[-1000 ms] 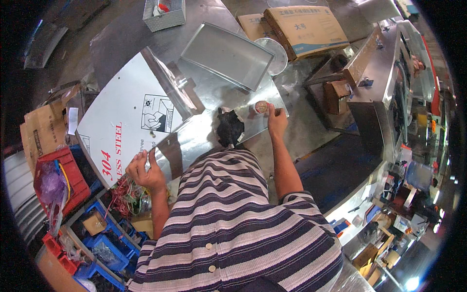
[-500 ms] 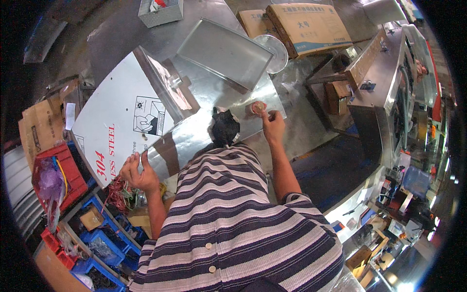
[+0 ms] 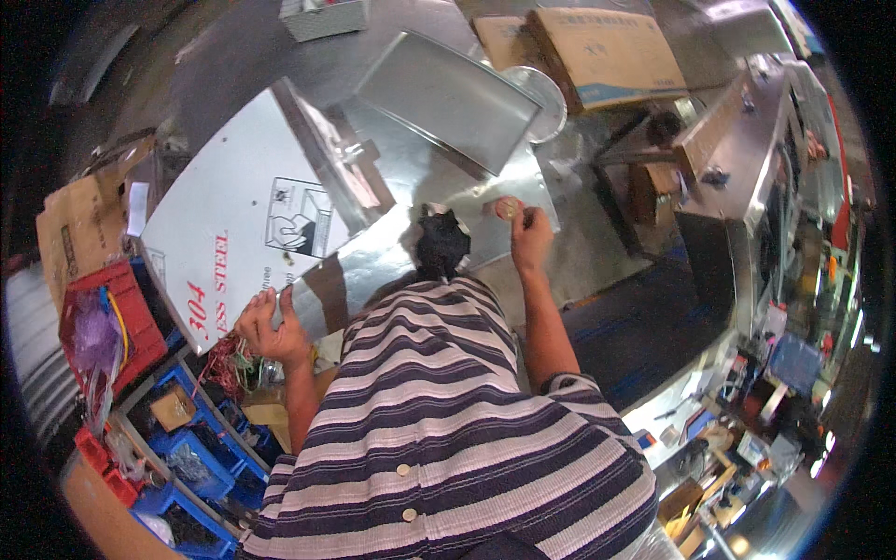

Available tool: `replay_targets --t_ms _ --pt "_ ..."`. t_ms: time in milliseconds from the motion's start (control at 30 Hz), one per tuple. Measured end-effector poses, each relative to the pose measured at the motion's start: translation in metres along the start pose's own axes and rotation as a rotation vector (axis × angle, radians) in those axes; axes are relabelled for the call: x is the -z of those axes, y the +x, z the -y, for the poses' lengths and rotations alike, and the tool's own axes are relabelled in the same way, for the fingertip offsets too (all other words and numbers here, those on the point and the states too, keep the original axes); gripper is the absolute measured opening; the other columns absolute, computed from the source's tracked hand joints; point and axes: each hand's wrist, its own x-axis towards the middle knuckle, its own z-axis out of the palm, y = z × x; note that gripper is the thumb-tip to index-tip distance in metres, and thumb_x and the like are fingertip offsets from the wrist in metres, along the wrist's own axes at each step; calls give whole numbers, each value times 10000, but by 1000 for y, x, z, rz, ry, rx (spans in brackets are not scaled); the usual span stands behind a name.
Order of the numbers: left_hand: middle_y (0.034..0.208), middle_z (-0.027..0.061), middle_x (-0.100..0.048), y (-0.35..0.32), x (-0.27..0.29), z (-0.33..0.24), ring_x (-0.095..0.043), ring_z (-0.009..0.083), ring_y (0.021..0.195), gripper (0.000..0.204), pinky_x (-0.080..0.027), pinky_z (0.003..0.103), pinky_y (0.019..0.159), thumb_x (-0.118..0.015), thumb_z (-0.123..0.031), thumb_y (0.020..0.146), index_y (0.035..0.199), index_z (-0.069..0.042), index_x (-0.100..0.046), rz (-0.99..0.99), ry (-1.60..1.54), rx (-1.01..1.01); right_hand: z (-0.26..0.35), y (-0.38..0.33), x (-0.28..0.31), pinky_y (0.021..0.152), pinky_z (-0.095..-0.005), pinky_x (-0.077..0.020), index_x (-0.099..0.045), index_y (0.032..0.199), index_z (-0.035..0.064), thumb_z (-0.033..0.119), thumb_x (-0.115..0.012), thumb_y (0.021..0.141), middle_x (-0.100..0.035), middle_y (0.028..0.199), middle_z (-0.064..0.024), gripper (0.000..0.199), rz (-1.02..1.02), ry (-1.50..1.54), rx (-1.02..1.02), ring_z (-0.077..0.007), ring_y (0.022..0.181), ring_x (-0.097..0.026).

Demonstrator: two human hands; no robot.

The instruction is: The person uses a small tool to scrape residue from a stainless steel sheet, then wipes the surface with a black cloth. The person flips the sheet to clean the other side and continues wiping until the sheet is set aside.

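Note:
My right hand (image 3: 532, 241) pinches a small, round, reddish disc-like piece (image 3: 508, 207) over the bright metal tabletop (image 3: 485, 187); its exact kind is unclear. On the other side, my left hand (image 3: 273, 329) has its fingers apart and holds nothing I can see. It lies by the near edge of a bent steel panel (image 3: 219, 201), whose face carries white printed film. Whether the fingers touch that edge, I cannot tell. Between my hands, close to my striped shirt, is a dark, jagged-edged black thing (image 3: 442, 245).
A shallow metal tray (image 3: 448, 98) lies farther back, beside a clear round dish (image 3: 541, 103). Cardboard boxes (image 3: 607, 56) stand behind. A grey bin (image 3: 322, 19) is at the far edge. Red (image 3: 112, 317) and blue bins (image 3: 201, 462) fill the left. A steel cabinet (image 3: 728, 205) stands right.
The whole view has shifted slightly, with the table and panel a little farther right in the picture. Both hands keep nearly the same pose, the right still pinching the round piece.

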Motion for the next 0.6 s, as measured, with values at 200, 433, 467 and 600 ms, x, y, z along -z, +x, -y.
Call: replay_targets --t_ms 200,433,467,600 --pt "960 43 -657 8 4 -8 -624 271 1011 269 -516 428 906 -927 -128 761 981 -77 -780 28 -41 -7 14 1 -1 759 -430 -540 -688 991 7 251 -726 967 -699 942 -181 248 11 18 10 -340 815 -686" --pt "964 31 -658 7 6 -7 -618 268 1007 278 -503 422 929 -925 -123 761 996 -88 -781 22 -32 -9 10 3 -6 753 -403 -543 -686 994 -11 196 -716 969 -699 942 -181 210 5 70 34 -314 805 -691" --pt "965 31 -659 6 5 -9 -618 267 1008 284 -500 422 933 -925 -125 759 1000 -88 -780 18 -39 -4 9 2 -5 747 -399 -542 -686 993 -12 189 -718 967 -699 934 -180 205 16 58 41 -310 793 -688" --pt "968 31 -663 9 5 -11 -620 269 1014 294 -491 427 945 -928 -134 757 1004 -91 -775 37 -17 -22 4 2 -2 723 -373 -535 -678 987 -24 166 -722 966 -693 872 -148 196 28 111 9 -259 741 -664"
